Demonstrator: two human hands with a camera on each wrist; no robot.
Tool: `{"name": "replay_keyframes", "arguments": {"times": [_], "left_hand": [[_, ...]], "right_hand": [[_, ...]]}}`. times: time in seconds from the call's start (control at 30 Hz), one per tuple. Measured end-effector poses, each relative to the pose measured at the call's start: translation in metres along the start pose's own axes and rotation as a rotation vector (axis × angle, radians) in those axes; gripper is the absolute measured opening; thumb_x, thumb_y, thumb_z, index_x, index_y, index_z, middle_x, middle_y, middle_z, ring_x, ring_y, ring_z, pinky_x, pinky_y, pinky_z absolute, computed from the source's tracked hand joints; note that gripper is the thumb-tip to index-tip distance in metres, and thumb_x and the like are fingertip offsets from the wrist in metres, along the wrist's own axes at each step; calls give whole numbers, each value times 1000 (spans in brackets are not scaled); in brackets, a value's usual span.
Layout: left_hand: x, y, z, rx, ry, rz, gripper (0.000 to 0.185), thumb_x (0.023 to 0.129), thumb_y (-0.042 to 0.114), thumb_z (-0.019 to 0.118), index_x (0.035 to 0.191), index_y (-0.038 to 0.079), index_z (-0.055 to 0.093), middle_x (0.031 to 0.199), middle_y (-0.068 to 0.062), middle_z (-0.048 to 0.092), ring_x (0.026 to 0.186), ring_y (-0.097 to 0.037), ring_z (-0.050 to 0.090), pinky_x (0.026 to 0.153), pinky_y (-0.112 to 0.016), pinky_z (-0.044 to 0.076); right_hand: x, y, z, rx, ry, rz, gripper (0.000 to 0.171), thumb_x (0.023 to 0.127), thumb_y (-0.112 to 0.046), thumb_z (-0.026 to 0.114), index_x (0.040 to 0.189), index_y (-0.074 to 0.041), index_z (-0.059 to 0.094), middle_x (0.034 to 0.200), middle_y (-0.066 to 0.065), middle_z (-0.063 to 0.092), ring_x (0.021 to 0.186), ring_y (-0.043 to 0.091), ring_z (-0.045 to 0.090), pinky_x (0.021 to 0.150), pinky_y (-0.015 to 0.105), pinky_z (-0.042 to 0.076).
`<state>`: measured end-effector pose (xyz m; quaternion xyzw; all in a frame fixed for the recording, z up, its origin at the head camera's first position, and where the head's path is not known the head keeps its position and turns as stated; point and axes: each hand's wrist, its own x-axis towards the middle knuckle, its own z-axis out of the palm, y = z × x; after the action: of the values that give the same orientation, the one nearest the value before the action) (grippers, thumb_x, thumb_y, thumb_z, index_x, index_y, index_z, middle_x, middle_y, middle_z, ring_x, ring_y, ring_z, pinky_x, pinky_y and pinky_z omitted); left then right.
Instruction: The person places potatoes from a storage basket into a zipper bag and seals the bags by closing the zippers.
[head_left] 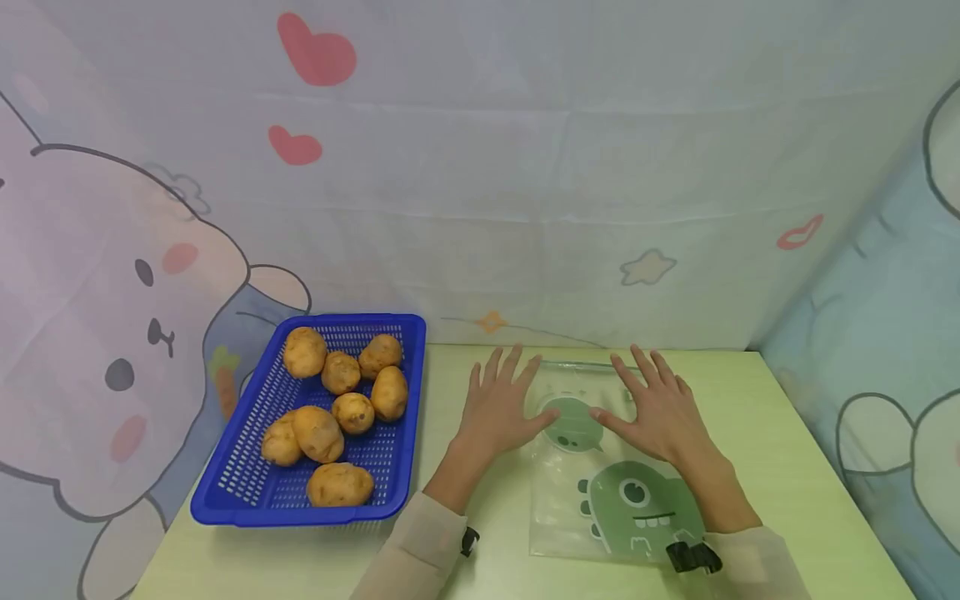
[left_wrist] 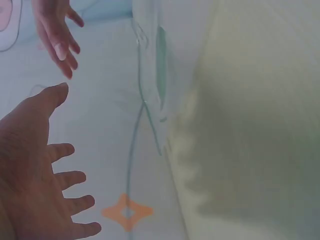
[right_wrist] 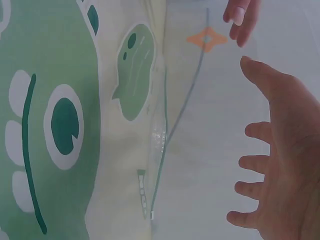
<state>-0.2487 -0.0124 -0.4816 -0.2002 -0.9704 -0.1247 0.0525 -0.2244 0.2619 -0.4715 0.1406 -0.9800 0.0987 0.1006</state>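
Lying flat on the green table (head_left: 787,433), a clear zip bag (head_left: 600,500) is spanned by the left hand (head_left: 498,408) and right hand (head_left: 656,408), fingers spread, nothing gripped; its far zip edge would best be pinched from both sides beside the potato basket (head_left: 225,492).

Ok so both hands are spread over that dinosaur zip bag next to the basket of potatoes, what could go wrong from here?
The zip bag lies flat, and whether its zip is open is unclear, so it may be fiddly to open. The left hand and right hand are open and grip nothing, so the slick plastic could slide on the table. The potatoes in the blue basket look bulky for it.
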Motion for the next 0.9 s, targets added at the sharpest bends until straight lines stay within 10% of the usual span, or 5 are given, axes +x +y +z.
{"name": "replay_keyframes", "arguments": {"times": [0.5,0.9], "left_hand": [[-57,29,-77,-5,77,87,82,103,61,61,169,26,29,176,-9,19,160,-39,19,124,-66,25],[-126,-23,-130,-442,-29,49,82,100,63,63,168,30,32,174,1,26,157,-31,29,118,-63,38]], "right_hand": [[10,7,-18,44,-14,-54,92,96,-65,65,164,-8,40,167,26,32,150,53,31,99,78,44],[39,9,-13,82,-87,-99,92,96,-68,65,162,-8,43,162,24,41,146,50,38,96,75,48]]}}
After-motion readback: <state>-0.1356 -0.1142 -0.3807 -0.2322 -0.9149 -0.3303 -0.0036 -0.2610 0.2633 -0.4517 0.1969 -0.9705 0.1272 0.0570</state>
